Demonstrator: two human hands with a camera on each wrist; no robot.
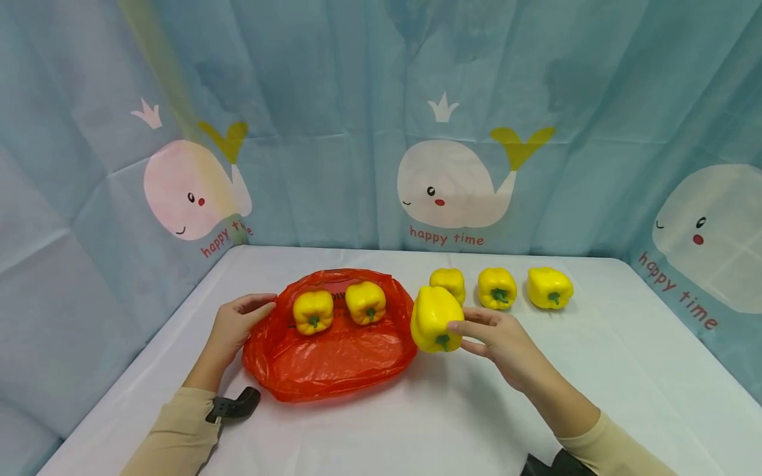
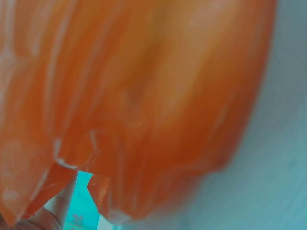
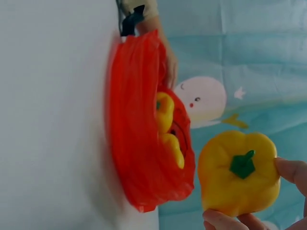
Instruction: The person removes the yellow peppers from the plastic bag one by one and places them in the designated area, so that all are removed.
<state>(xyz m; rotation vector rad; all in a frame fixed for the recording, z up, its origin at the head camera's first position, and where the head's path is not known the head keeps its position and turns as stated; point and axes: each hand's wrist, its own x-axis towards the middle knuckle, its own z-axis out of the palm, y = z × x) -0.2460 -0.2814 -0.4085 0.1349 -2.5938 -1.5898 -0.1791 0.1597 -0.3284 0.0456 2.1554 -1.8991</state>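
My right hand point(image 1: 503, 340) grips a yellow bell pepper point(image 1: 436, 317) by its side, above the table at the right rim of a red plastic bag point(image 1: 333, 363). In the right wrist view the held pepper point(image 3: 240, 172) shows its green stem, with thumb and fingertips at its edges. The bag lies spread, its mouth facing up. Two yellow peppers point(image 1: 313, 312) point(image 1: 366, 303) sit inside it. At the bag's left rim, my left hand point(image 1: 238, 324) pinches the plastic between thumb and fingers. Orange-red plastic point(image 2: 144, 120) fills most of the left wrist view.
Behind the held pepper, three more yellow peppers point(image 1: 448, 283) point(image 1: 497, 288) point(image 1: 549, 288) stand in a row on the white table point(image 1: 381, 436). A blue curtain point(image 1: 333, 192) printed with whales hangs along the table's back and sides.
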